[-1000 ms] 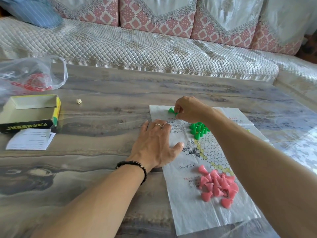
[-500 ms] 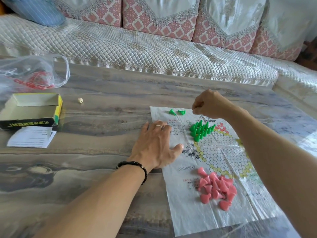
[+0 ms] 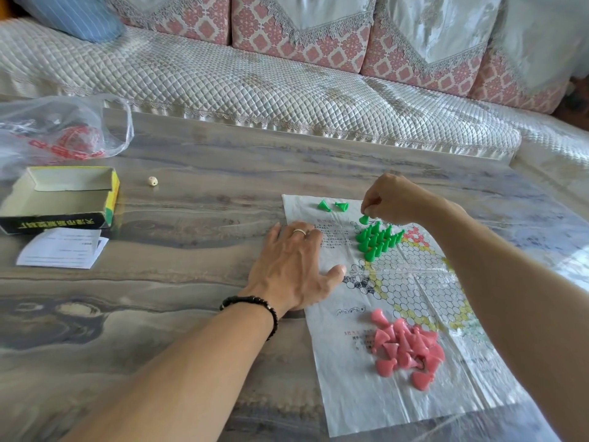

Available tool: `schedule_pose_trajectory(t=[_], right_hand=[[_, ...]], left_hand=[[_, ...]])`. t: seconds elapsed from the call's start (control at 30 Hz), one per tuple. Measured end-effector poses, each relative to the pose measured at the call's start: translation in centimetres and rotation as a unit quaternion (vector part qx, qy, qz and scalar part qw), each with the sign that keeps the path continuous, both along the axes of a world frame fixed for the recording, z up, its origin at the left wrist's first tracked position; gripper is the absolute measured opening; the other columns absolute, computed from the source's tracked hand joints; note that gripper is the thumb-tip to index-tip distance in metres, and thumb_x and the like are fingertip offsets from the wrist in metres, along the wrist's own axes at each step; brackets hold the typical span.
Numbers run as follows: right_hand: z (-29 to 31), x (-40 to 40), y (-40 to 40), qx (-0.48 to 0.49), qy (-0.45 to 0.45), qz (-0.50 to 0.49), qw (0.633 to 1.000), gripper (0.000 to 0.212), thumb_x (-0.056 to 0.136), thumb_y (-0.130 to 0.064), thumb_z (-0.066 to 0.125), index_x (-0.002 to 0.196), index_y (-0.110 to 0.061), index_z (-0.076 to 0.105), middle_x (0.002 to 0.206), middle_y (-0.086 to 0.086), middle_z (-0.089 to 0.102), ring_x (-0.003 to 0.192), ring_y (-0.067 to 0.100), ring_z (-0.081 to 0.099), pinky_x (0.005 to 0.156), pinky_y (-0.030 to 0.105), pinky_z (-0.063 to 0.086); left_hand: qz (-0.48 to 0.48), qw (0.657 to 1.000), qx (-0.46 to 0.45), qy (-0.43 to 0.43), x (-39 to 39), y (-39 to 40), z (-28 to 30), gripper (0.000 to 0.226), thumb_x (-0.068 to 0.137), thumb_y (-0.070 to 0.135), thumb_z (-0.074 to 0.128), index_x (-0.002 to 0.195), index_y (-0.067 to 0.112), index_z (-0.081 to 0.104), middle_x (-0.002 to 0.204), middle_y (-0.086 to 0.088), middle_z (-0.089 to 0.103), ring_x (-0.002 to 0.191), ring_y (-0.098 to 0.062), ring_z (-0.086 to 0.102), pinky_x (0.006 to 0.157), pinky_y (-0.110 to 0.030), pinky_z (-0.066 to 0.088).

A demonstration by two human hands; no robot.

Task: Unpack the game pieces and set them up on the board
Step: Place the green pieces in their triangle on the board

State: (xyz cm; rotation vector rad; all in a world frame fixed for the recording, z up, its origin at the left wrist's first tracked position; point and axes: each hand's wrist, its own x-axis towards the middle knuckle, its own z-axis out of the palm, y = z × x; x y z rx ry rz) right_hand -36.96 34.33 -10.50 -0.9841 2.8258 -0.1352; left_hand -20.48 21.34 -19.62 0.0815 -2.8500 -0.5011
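Right hand (image 3: 393, 199) pinches green cone (image 3: 363, 219) above upright green cluster (image 3: 377, 239). Left hand (image 3: 294, 269) flat, fingers spread, pressing paper board (image 3: 411, 282). Pink cones (image 3: 406, 350) heaped, toppled.

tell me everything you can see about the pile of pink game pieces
The pink pieces are small cone-shaped pawns with flared bases, looking like glossy plastic. They lie in a loose heap, tipped on their sides and overlapping, none standing in place. The heap rests on the near part of the paper board, beside its hexagon grid, near the right forearm. Neither hand touches it.
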Motion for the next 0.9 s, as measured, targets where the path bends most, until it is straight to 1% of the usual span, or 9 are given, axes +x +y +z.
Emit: schedule_pose_trajectory(t=[0.1,0.23,0.37,0.5,0.53,0.67,0.73,0.83,0.9], right_hand=[[-0.2,0.3,0.0,0.0,-0.003,-0.006,1.0,0.017,0.088,-0.004,0.06,0.092,-0.01,0.075,0.078,-0.002,0.07,0.077,0.022,0.069,0.069,0.033,0.058],[-0.4,0.2,0.1,-0.002,-0.009,-0.014,1.0,0.016,0.087,-0.005,0.062,0.093,-0.01,0.075,0.078,-0.001,0.069,0.077,0.019,0.069,0.066,0.027,0.057],[-0.8,-0.1,0.2,-0.001,-0.017,-0.019,1.0,0.016,0.086,-0.005,0.063,0.094,-0.011,0.076,0.082,0.0,0.073,0.079,0.019,0.071,0.075,0.033,0.059],[-0.9,-0.5,0.2,-0.01,-0.016,-0.021,1.0,0.013,0.088,-0.014,0.064,0.093,-0.013,0.075,0.088,0.002,0.074,0.076,0.018,0.07,0.065,0.027,0.056],[-0.9,-0.5,0.2,-0.018,-0.007,-0.019,1.0,0.013,0.088,-0.016,0.063,0.093,-0.011,0.075,0.088,0.003,0.074,0.076,0.02,0.07,0.064,0.029,0.057],[-0.7,-0.2,-0.6,-0.074,0.031,-0.001,0.997,0.019,0.088,-0.005,0.053,0.09,0.005,0.069,0.092,0.019,0.072,0.087,0.036,0.068,0.075,0.05,0.057],[-0.7,0.2,-1.4,-0.098,0.041,0.008,0.994,0.018,0.087,-0.003,0.054,0.089,0.003,0.071,0.091,0.017,0.073,0.088,0.033,0.069,0.077,0.048,0.057],[-1.1,0.5,-2.9,-0.108,0.038,0.011,0.993,0.014,0.086,-0.005,0.061,0.087,-0.008,0.075,0.089,0.004,0.074,0.08,0.019,0.071,0.075,0.032,0.059],[-1.6,0.4,-3.8,-0.11,0.038,-0.001,0.993,0.01,0.083,-0.009,0.068,0.089,-0.01,0.075,0.092,0.002,0.074,0.081,0.017,0.07,0.076,0.03,0.058]], left_hand=[[0.0,1.0,0.0,-0.004,0.0,0.0,0.0,0.067,0.084,0.067,0.034,0.125,0.016,0.048,0.142,-0.007,0.044,0.136,-0.02,0.031,0.116,-0.046,0.016],[-0.002,1.0,0.001,-0.007,0.1,0.0,0.1,0.07,0.085,0.066,0.035,0.131,0.015,0.046,0.143,-0.008,0.042,0.137,-0.02,0.03,0.117,-0.047,0.014],[-0.003,1.0,0.002,-0.009,0.1,0.0,0.1,0.069,0.085,0.066,0.034,0.13,0.016,0.046,0.142,-0.007,0.043,0.135,-0.021,0.031,0.117,-0.047,0.015],[-0.005,1.0,-0.002,-0.012,0.0,-0.1,0.2,0.068,0.085,0.066,0.033,0.128,0.016,0.046,0.143,-0.008,0.042,0.136,-0.021,0.031,0.116,-0.047,0.016],[-0.006,1.0,-0.002,-0.012,0.0,-0.1,0.2,0.067,0.086,0.066,0.034,0.128,0.015,0.046,0.143,-0.008,0.042,0.136,-0.021,0.03,0.116,-0.047,0.016],[-0.007,1.0,0.007,-0.007,0.1,-0.1,0.1,0.066,0.084,0.066,0.034,0.125,0.016,0.047,0.145,-0.007,0.04,0.138,-0.02,0.028,0.116,-0.046,0.015],[-0.007,1.0,0.01,-0.008,0.1,-0.1,0.0,0.068,0.083,0.067,0.033,0.126,0.016,0.047,0.147,-0.007,0.039,0.139,-0.02,0.026,0.116,-0.046,0.015],[-0.006,1.0,0.012,-0.008,0.0,-0.1,0.0,0.067,0.082,0.067,0.033,0.124,0.017,0.047,0.146,-0.006,0.04,0.139,-0.019,0.027,0.116,-0.046,0.015],[-0.005,1.0,0.011,-0.009,0.0,-0.1,0.0,0.067,0.081,0.067,0.032,0.123,0.017,0.047,0.145,-0.006,0.04,0.138,-0.019,0.027,0.116,-0.046,0.016]])
